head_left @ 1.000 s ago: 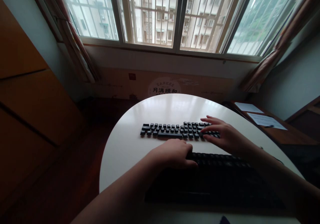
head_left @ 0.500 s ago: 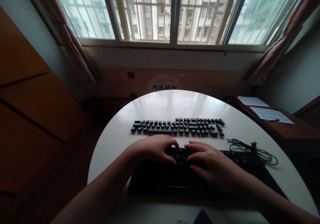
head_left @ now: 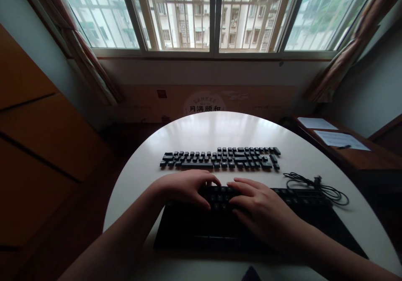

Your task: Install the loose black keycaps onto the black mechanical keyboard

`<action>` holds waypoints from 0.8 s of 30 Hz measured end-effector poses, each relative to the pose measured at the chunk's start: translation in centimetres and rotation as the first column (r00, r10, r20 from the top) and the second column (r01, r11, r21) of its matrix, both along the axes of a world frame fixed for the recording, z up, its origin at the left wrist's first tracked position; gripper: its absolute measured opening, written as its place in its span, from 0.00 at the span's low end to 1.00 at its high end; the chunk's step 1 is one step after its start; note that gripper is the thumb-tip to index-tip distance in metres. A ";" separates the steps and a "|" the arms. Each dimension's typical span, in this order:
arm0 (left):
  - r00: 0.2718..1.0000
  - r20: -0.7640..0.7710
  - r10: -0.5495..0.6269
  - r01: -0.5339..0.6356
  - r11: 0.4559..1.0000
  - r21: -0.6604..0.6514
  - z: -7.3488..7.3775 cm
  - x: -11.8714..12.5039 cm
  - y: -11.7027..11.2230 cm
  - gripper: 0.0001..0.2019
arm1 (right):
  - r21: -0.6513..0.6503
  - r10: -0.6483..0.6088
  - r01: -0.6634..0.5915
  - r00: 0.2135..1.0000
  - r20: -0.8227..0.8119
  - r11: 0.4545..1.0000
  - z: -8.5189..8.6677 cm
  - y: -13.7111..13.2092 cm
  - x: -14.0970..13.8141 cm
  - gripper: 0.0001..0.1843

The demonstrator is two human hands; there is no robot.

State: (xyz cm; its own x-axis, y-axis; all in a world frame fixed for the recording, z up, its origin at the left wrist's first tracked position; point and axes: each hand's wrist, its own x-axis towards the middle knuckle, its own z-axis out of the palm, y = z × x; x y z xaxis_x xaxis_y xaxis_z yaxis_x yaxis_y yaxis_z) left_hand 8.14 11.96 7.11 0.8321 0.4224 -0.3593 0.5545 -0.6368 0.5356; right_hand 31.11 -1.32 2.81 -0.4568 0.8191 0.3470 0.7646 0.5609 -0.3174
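A black keyboard lies on the near part of a round white table. Both my hands rest on its upper middle keys. My left hand is curled, fingertips pressed down on the keys. My right hand lies beside it with bent fingers on the keys; I cannot make out anything held in either one. Beyond the keyboard, rows of loose black keycaps are laid out on the table in keyboard order.
A coiled black cable lies at the keyboard's right end. A wooden side table with paper sheets stands to the right. Wooden cabinets fill the left. A cardboard box sits under the barred window.
My right hand came back from the keycap rows to the keyboard, beside my left hand. The view has shifted slightly, revealing the cable. Over the last half second both hands barely moved.
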 end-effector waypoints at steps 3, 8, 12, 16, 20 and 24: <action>1.000 0.026 -0.009 0.010 0.999 -0.031 0.0 -0.3 0.2 0.33 | 0.021 -0.004 0.003 0.999 0.034 1.000 -0.1 -0.2 -0.3 0.12; 0.999 0.037 -0.014 0.017 0.998 -0.067 0.0 -0.7 0.4 0.32 | 0.053 -0.023 0.020 0.998 0.066 0.998 -0.1 -0.4 -0.8 0.12; 1.000 0.018 -0.021 0.022 0.998 -0.063 0.3 -0.9 0.4 0.33 | 0.078 -0.033 0.029 0.998 0.060 0.997 0.1 -0.4 -1.0 0.12; 0.999 -0.004 -0.034 0.034 0.998 -0.045 0.5 -1.0 0.4 0.33 | 0.083 -0.038 0.036 0.999 0.030 0.996 0.1 -0.5 -1.0 0.12; 0.999 -0.005 -0.032 0.032 0.998 -0.049 0.5 -1.1 0.4 0.34 | 0.063 -0.034 0.032 0.999 0.021 0.997 0.0 -0.5 -0.8 0.12; 1.000 -0.016 -0.019 0.018 0.998 -0.055 0.6 -1.3 0.4 0.32 | 0.060 -0.036 0.034 0.999 0.031 0.998 0.1 -0.6 -0.8 0.13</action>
